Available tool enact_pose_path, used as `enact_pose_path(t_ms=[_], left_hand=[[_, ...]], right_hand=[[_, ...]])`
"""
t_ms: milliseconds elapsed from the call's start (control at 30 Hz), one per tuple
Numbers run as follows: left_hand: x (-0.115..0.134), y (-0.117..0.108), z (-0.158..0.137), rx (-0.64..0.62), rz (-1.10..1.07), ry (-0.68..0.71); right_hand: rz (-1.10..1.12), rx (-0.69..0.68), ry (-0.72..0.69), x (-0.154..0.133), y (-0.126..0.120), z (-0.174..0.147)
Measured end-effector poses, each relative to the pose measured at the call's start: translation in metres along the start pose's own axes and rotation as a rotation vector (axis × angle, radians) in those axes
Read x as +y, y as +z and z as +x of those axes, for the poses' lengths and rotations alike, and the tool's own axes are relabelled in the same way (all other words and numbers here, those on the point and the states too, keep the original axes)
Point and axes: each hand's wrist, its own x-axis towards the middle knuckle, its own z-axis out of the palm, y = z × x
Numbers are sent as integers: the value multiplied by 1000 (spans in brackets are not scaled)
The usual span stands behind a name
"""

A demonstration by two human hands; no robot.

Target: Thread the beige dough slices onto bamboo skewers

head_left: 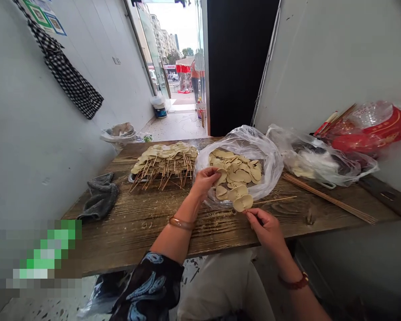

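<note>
My left hand point(205, 180) pinches a thin, pale beige slice point(222, 177) at the near left side of an open clear plastic bag point(272, 167). Inside that bag lies a heap of similar slices point(239, 174). In my right hand point(265, 226) is the end of a thin skewer point(246, 211), gripped between thumb and fingers. Two oval slices point(243, 203) are threaded on it, held over the bag's near edge. Most of this skewer is hidden behind the slices. A single loose skewer point(280, 199) lies just beyond my right hand.
Left of the bag, filled skewers point(165, 160) are piled on a tray, sticks toward me. A grey cloth point(102, 196) lies on the wooden table point(147, 236). To the right are a skewer bundle point(330, 198), another plastic bag point(324, 160) and a dark-handled tool point(387, 196).
</note>
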Motion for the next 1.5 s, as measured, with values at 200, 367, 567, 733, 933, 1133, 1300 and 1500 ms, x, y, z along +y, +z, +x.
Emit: enact_pose_path(t_ms=[200, 367, 567, 733, 933, 1133, 1300, 1500], left_hand=[[1, -3, 1, 48, -24, 1], [7, -3, -3, 39, -47, -32], [11, -5, -6, 6, -101, -30], [9, -7, -4, 38, -53, 7], [9, -8, -2, 62, -28, 16], [11, -5, -5, 47, 10, 34], [12, -4, -5, 57, 42, 57], [11, -1, -7, 12, 119, 84]], right_hand=[[-18, -82, -5, 1, 0, -1], [-26, -68, 27, 5, -1, -2], [-26, -30, 37, 8, 0, -3], [-69, -65, 4, 1, 1, -3], [-86, -71, -1, -3, 1, -1], [-82, -89, -6, -1, 2, -1], [-94, -91, -23, 0, 3, 0], [-124, -85, -37, 3, 4, 0]])
